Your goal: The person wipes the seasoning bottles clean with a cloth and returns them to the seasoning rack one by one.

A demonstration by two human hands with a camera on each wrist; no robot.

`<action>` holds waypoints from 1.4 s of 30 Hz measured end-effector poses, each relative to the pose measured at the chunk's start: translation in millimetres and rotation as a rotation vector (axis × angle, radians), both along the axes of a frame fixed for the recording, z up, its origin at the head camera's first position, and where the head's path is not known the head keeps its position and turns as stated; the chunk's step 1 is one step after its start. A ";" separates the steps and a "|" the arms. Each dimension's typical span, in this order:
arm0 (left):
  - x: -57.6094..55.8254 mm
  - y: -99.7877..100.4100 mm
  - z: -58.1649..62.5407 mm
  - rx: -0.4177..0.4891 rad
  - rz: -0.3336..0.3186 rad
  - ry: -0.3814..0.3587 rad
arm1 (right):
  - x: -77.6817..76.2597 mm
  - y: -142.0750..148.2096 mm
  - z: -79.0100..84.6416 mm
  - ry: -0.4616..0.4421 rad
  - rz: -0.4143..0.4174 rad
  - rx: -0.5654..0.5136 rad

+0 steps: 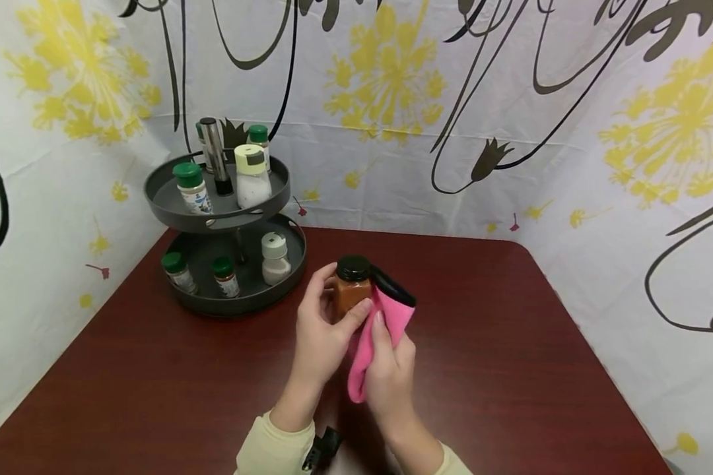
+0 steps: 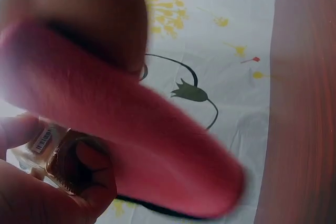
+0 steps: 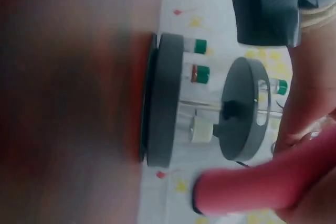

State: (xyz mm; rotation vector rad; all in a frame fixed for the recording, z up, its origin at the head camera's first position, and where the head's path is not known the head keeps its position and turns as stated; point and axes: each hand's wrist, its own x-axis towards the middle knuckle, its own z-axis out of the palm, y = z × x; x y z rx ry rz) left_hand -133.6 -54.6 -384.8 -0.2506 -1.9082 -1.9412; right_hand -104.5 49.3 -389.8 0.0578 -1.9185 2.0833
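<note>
My left hand grips a small glass spice jar with a black lid and orange-brown contents, thumb at the front and fingers around the side. In the left wrist view a barcode label shows on the jar. Folded in my right hand is a pink cloth with a black edge, pinched under the thumb and held against the right side of the jar. The cloth crosses the left wrist view, blurred, and covers part of the jar. Both hands are above the table.
A dark two-tier round rack stands at the back left of the reddish-brown table. Green-capped jars, a pale-capped shaker, a silver-and-black grinder and a white-capped bottle stand on it. Patterned fabric hangs behind.
</note>
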 end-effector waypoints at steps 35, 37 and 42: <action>-0.2 -3.0 -5.4 0.206 -0.246 -0.081 | -5.8 33.4 49.2 0.227 0.029 -0.038; 0.6 -0.6 -5.3 0.134 -0.248 -0.043 | -5.2 29.8 49.9 0.267 0.077 -0.016; 2.0 2.5 -4.0 0.040 -0.213 0.056 | -2.6 21.5 38.7 0.301 0.102 0.106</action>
